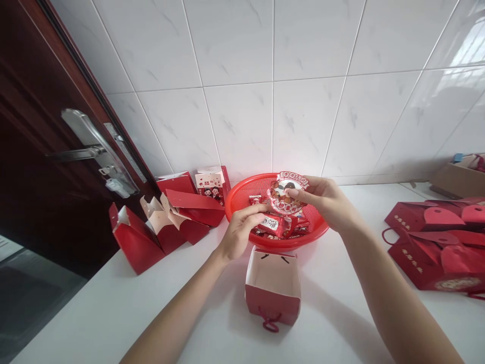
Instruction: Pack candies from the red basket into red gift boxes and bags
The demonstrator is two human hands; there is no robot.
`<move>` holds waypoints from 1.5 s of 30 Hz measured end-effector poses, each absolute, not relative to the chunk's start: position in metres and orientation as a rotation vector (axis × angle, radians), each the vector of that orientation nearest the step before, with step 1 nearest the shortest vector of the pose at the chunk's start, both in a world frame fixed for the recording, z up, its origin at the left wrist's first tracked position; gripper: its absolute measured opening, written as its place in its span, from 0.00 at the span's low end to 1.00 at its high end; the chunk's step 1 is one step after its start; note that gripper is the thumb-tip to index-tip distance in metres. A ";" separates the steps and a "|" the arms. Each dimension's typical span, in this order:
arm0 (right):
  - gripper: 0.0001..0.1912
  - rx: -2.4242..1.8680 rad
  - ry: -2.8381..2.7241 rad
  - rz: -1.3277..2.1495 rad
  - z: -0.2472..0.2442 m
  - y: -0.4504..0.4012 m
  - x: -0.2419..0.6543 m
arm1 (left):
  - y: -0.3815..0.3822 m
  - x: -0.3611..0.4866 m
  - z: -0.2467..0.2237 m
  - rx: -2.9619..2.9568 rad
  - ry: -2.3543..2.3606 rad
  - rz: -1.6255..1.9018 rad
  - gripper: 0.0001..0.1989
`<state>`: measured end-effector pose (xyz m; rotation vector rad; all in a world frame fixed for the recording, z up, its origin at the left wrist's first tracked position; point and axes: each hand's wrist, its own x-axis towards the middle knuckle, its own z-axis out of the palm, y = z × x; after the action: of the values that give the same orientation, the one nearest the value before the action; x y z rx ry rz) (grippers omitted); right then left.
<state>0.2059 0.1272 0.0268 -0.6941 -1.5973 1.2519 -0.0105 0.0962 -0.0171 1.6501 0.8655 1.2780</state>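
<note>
A red plastic basket [320,230] with small wrapped sweets inside stands against the tiled wall. Between the thumb and fingers of my left hand [242,230] is a red and white wrapped candy [272,224], held over the basket's left part. My right hand [324,199] pinches a round red and white packet [288,194] with a printed figure, above the basket's back right. Directly in front of the basket sits an open box [273,290], red outside and pale inside, with a red cord on its near side; nothing shows inside it.
Open red boxes [142,247] are grouped at the left beside a dark door [49,167] with a metal handle. Closed red gift boxes [439,258] stand at the right edge, and a cardboard box [456,179] is behind them. All rest on a white tabletop [204,323].
</note>
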 end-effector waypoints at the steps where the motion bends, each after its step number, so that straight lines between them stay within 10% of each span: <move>1: 0.13 -0.692 -1.566 1.246 0.028 0.127 0.207 | 0.096 -0.011 -0.016 1.646 0.876 1.280 0.13; 22: 0.18 -0.822 -1.681 1.155 0.028 0.124 0.206 | 0.102 -0.007 -0.027 1.629 0.915 1.431 0.27; 45: 0.18 -0.761 -1.776 1.190 0.024 0.128 0.204 | 0.098 -0.001 -0.018 1.502 0.806 1.384 0.17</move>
<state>0.2042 0.1282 0.0242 -0.7606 -1.7762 1.1902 -0.0006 0.0983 -0.0180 1.5025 0.8063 1.3839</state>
